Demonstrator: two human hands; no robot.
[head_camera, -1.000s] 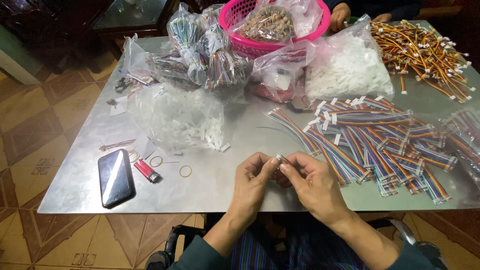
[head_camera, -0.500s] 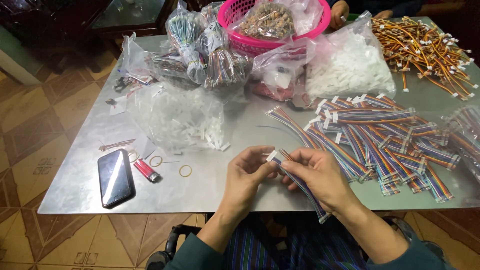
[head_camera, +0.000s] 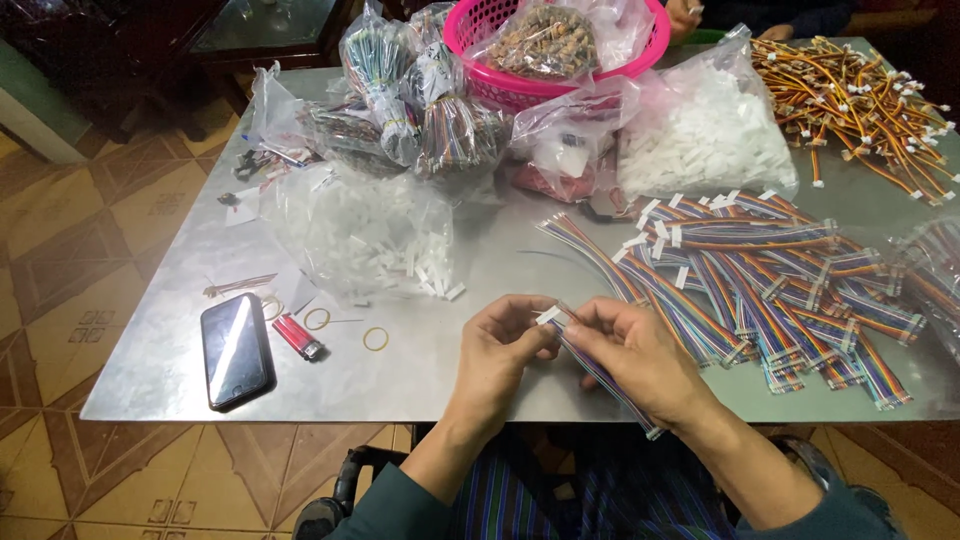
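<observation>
Near the tabletop's (head_camera: 420, 380) front edge, our left hand (head_camera: 503, 350) pinches a small white connector (head_camera: 547, 316) in its grip. Our right hand (head_camera: 640, 360) is closed around the rainbow ribbon cable (head_camera: 600, 372), which runs from the connector back under the palm.

A co-worker's hand (head_camera: 683, 12) is cut off by the top edge, like the pink basket (head_camera: 478, 40).
</observation>
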